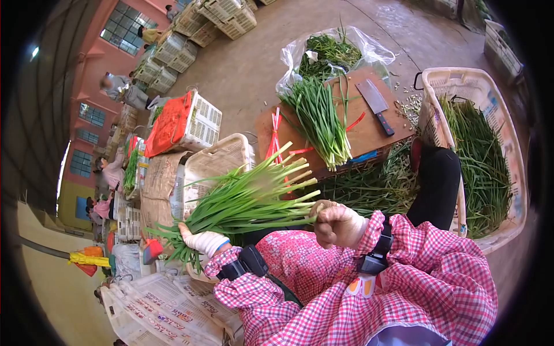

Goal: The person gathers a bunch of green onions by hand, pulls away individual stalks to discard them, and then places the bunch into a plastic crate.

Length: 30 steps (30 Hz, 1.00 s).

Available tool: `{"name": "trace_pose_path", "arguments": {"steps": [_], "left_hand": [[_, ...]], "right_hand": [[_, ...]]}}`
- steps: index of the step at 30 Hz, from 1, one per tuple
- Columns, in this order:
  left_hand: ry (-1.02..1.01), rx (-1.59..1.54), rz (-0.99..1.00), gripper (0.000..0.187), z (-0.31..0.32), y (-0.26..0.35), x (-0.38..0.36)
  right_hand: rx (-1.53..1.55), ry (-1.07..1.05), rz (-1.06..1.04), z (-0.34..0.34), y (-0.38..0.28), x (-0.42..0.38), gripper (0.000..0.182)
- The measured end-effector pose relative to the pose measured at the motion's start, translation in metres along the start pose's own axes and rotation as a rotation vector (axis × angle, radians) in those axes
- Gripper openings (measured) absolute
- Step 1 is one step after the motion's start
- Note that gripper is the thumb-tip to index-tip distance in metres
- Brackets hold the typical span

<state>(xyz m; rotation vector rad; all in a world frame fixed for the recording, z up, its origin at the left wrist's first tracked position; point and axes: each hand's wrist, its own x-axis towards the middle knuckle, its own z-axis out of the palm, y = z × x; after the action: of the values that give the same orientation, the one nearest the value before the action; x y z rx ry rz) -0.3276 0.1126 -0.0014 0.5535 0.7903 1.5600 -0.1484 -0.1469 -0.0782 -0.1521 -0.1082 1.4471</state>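
My left hand, in a pale wrap or glove, is closed round the leafy end of a bunch of Chinese chives. The bunch lies across in front of me, its pale cut ends fanned out to the right. My right hand is curled shut at the lower stem ends, pinching what looks like a chive stalk. Beyond, a second bunch of chives rests on a brown board. A cleaver with a dark handle lies beside it. Red-and-white ties stand at the board's left.
At right stands a large white crate full of long greens. Loose leaves lie below the board. A clear plastic bag of greens sits behind it. Another crate is at left. Several people work among stacked crates farther off.
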Motion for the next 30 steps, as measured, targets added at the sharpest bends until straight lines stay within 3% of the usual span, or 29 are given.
{"name": "trace_pose_path", "arguments": {"steps": [2,4,7,10,14,16,17,18,20,21,22,24,26,28,30], "left_hand": [[-0.016,0.006,-0.031,0.035,0.008,-0.001,-0.005],[-0.101,-0.028,-0.008,0.031,0.016,-0.005,-0.011],[-0.134,-0.035,-0.042,0.029,0.026,-0.008,-0.022],[-0.084,-0.018,-0.021,0.033,0.030,-0.011,-0.019],[-0.018,0.101,0.014,0.058,-0.001,0.000,0.018],[0.081,0.171,-0.005,0.068,0.009,0.010,0.004],[0.083,0.178,-0.002,0.068,0.006,0.014,0.005],[0.086,0.168,-0.046,0.071,0.002,0.019,0.008],[0.086,0.160,-0.092,0.075,-0.008,0.027,0.019],[0.080,0.188,-0.068,0.077,-0.017,0.026,0.032],[0.072,0.215,-0.047,0.080,-0.021,0.026,0.039],[-0.010,0.198,-0.088,0.082,-0.021,0.027,0.042],[0.022,0.171,-0.109,0.083,-0.012,0.028,0.028],[0.017,0.179,-0.127,0.083,-0.009,0.028,0.019],[0.006,0.148,-0.010,0.080,-0.010,0.020,0.019]], "right_hand": [[0.000,-0.149,0.154,-0.003,-0.004,-0.005,0.021],[-0.046,-0.104,0.144,0.005,-0.014,-0.013,0.020],[-0.176,0.100,-0.123,0.018,-0.033,-0.017,0.021],[-0.184,0.139,-0.351,0.020,-0.060,-0.028,0.021],[-0.113,0.157,-0.699,-0.011,-0.124,-0.065,0.022],[-0.483,0.151,-0.627,-0.027,-0.151,-0.090,0.025],[-0.680,0.236,-0.492,-0.023,-0.158,-0.103,0.024],[-0.976,0.429,-0.301,-0.011,-0.161,-0.112,0.020],[-1.846,0.276,-0.290,-0.038,-0.157,-0.113,0.017],[-2.328,0.193,-0.109,-0.027,-0.155,-0.114,0.017],[-2.591,0.202,0.283,-0.021,-0.147,-0.110,0.022],[-2.480,0.195,0.281,-0.022,-0.127,-0.101,0.035],[-1.945,0.088,-0.077,-0.034,-0.092,-0.082,0.043],[-1.187,0.239,0.071,-0.016,-0.051,-0.054,0.041],[-0.826,0.318,0.134,0.006,-0.025,-0.026,0.041]]}}
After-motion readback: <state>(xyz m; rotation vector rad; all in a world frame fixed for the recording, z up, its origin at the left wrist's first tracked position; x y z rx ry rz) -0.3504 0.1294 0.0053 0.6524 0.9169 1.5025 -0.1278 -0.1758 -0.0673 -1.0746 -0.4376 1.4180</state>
